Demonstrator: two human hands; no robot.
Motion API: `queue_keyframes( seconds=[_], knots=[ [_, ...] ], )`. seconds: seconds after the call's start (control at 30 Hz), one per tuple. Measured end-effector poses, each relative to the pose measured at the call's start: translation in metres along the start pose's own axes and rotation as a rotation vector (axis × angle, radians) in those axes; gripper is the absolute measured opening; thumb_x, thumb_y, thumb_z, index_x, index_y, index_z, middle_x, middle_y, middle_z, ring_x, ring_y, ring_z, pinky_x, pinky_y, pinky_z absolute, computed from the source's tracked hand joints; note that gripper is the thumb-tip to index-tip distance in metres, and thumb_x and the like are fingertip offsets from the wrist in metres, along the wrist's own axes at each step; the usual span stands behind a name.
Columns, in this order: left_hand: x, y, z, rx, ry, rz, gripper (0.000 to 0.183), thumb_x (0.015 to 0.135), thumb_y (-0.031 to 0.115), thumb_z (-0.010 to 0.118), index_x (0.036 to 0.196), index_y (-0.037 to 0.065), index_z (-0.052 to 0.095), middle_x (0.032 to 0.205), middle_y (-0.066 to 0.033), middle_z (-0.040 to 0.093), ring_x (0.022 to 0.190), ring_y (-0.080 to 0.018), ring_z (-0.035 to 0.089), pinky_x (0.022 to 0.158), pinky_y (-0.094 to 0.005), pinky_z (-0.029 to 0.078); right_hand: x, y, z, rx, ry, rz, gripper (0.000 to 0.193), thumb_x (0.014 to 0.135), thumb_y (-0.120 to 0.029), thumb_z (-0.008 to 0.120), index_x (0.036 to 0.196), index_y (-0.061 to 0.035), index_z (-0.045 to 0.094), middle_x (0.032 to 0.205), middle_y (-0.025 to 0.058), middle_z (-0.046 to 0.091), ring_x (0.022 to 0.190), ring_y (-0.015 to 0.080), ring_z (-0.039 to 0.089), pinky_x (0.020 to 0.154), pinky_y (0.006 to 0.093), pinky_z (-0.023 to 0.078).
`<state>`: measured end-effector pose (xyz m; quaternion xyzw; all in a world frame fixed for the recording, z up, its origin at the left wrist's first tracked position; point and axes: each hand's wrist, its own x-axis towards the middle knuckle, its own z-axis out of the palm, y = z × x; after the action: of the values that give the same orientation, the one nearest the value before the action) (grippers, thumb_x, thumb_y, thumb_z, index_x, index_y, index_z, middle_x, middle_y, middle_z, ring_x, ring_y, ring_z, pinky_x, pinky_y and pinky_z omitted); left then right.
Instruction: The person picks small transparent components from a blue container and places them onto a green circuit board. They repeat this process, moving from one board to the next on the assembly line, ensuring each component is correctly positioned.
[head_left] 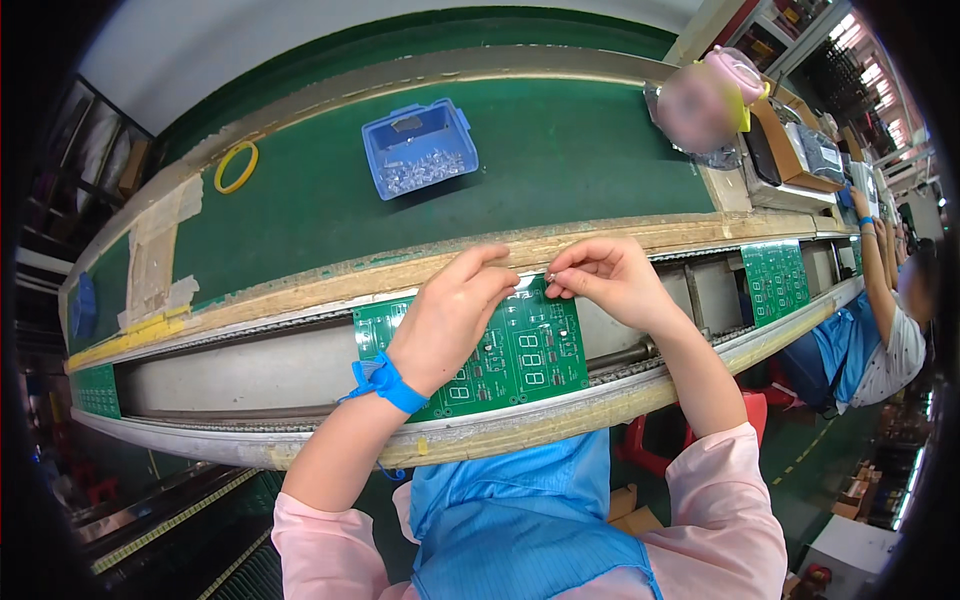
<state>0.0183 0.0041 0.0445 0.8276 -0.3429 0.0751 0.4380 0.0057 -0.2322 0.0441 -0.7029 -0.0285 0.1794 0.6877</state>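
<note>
A green circuit board [500,372] with white digit-shaped outlines lies across the conveyor rails in front of me. My left hand [442,318], with a blue wrist strap [385,381], rests over the board's left part, its fingers bent together towards the far edge. Near those fingertips there is a pale glint, too small to name. Just to the right, my right hand [615,287] is closed in a pinch above the board's far right corner. Whatever sits between its thumb and fingers is tiny and mostly hidden. Beyond both hands, a blue bin [420,150] holds many small clear parts.
Another green board [775,281] lies on the rails to the right, and one more [96,391] at the far left. A yellow tape roll [236,167] is on the green bench top [560,150]. Cartons [795,140] stand at the right; a co-worker [880,330] sits beyond.
</note>
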Motion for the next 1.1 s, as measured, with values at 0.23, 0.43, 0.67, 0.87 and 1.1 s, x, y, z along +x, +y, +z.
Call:
queue_keyframes(
  seconds=[0.23, 0.43, 0.67, 0.87, 1.1],
  knots=[
    [0.000, -0.009, 0.005, -0.016, -0.038, -0.029, 0.015, 0.082, 0.004, 0.071, 0.097, 0.000, 0.070, 0.089, -0.0136, 0.068, 0.085, -0.0315, 0.066, 0.075, -0.0390, 0.053, -0.002, 0.006, 0.007, -0.051, -0.018, -0.183, 0.010, 0.089, 0.005, 0.066, 0.098, 0.0041, 0.070, 0.102, 0.0064, 0.067, 0.093, 0.0117, 0.064, 0.078, 0.0235, 0.055],
    [0.001, -0.007, 0.002, -0.039, -0.060, -0.084, 0.013, 0.081, 0.004, 0.072, 0.094, 0.001, 0.070, 0.089, -0.0130, 0.068, 0.085, -0.0320, 0.065, 0.076, -0.0401, 0.053, -0.003, 0.003, 0.006, -0.092, -0.033, -0.226, 0.011, 0.088, 0.005, 0.067, 0.099, 0.0036, 0.069, 0.102, 0.0070, 0.068, 0.093, 0.0114, 0.064, 0.079, 0.0238, 0.055],
    [-0.001, -0.011, 0.004, -0.007, -0.040, -0.035, 0.015, 0.078, 0.001, 0.074, 0.094, 0.000, 0.073, 0.088, -0.0113, 0.070, 0.081, -0.0272, 0.068, 0.072, -0.0348, 0.054, -0.003, 0.005, 0.006, 0.030, 0.005, -0.162, 0.006, 0.085, 0.007, 0.068, 0.088, 0.0025, 0.067, 0.099, 0.0103, 0.069, 0.094, 0.0137, 0.066, 0.082, 0.0257, 0.056],
    [-0.002, -0.012, 0.007, -0.031, -0.040, -0.088, 0.019, 0.079, -0.003, 0.068, 0.098, -0.001, 0.072, 0.093, -0.0141, 0.068, 0.088, -0.0316, 0.066, 0.078, -0.0383, 0.054, -0.005, 0.001, 0.005, -0.011, -0.003, -0.192, 0.007, 0.085, 0.008, 0.068, 0.084, 0.0014, 0.065, 0.098, 0.0108, 0.069, 0.095, 0.0148, 0.066, 0.082, 0.0267, 0.056],
    [-0.002, -0.012, 0.004, -0.002, -0.060, -0.079, 0.020, 0.080, -0.004, 0.068, 0.099, 0.000, 0.072, 0.097, -0.0121, 0.068, 0.089, -0.0295, 0.067, 0.078, -0.0363, 0.054, -0.003, 0.004, 0.008, -0.233, 0.054, -0.256, 0.009, 0.083, 0.004, 0.071, 0.086, -0.0007, 0.065, 0.095, 0.0086, 0.070, 0.093, 0.0141, 0.067, 0.080, 0.0267, 0.056]
  ],
)
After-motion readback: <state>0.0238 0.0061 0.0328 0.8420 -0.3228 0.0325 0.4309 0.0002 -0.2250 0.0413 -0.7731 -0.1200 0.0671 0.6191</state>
